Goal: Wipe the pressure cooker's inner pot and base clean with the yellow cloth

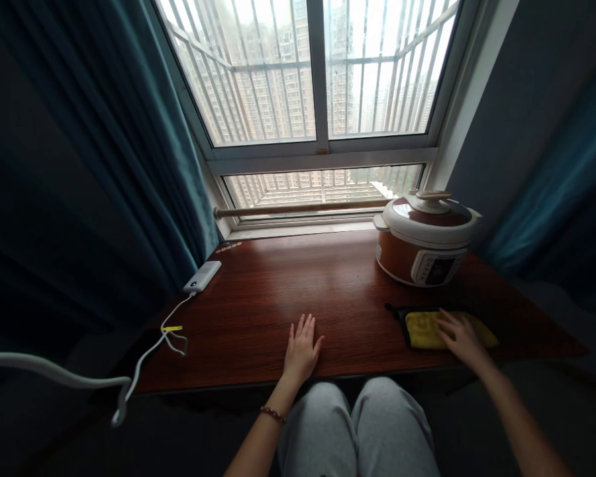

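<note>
My left hand [302, 350] lies flat near the front edge of the brown wooden table [258, 298], its fingers stretched out and nothing in it. A beaded bracelet [273, 415] is on that wrist. At the right, my right hand [459, 336] rests over a yellow and black pouch [424, 331], fingers apart and slightly blurred. The pouch lies flat, with a black strap at its left end. Behind it stands an orange and white electric cooker [422, 242] with a glass lid on.
A white power bank [202, 276] with a white cable [151, 348] lies at the table's left edge. Small round stickers [228, 247] are at the back left corner. A window [322, 149] is behind the table, with blue curtains [144, 132] beside it.
</note>
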`<action>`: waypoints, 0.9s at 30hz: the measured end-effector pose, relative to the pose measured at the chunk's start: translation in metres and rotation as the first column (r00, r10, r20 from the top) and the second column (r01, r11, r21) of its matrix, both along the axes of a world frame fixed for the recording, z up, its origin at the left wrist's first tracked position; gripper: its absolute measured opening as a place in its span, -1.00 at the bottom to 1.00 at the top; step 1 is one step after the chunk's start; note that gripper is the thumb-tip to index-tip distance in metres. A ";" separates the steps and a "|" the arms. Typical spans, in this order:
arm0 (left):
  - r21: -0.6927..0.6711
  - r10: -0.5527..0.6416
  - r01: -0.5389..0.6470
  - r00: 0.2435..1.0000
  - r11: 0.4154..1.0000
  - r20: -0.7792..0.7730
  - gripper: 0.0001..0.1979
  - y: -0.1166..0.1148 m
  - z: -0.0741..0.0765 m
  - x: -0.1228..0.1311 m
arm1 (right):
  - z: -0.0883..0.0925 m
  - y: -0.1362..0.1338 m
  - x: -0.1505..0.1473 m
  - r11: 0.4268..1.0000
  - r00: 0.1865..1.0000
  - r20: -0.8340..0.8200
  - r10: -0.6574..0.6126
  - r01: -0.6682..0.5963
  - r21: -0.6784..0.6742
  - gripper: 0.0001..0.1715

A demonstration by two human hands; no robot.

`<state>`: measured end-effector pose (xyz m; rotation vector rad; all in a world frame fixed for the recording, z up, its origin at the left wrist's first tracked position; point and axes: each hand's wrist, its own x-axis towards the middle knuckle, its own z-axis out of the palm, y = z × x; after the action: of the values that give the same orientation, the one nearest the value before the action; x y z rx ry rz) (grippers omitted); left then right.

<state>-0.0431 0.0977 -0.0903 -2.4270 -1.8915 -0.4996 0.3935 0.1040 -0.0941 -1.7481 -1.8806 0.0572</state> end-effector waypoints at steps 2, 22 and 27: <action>-0.011 0.004 -0.004 1.000 1.000 0.000 -0.46 -0.001 0.002 0.000 | 0.009 0.004 -0.057 0.999 0.991 -0.129 0.019 -0.013 0.045 -0.54; -0.057 0.096 -0.077 0.807 0.995 0.583 -0.44 0.015 0.013 0.018 | -0.006 0.034 -0.256 0.973 0.820 -0.535 0.204 -0.111 0.201 -0.56; -0.213 0.211 0.059 0.040 0.975 0.977 -0.46 0.063 0.030 0.067 | 0.015 0.057 -0.281 0.983 0.437 -0.888 0.142 -0.165 0.076 -0.36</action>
<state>0.0237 0.1605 -0.0602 -1.9520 -2.3507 -2.7909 0.1130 0.1612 -0.0786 -1.1182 -1.1753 0.9115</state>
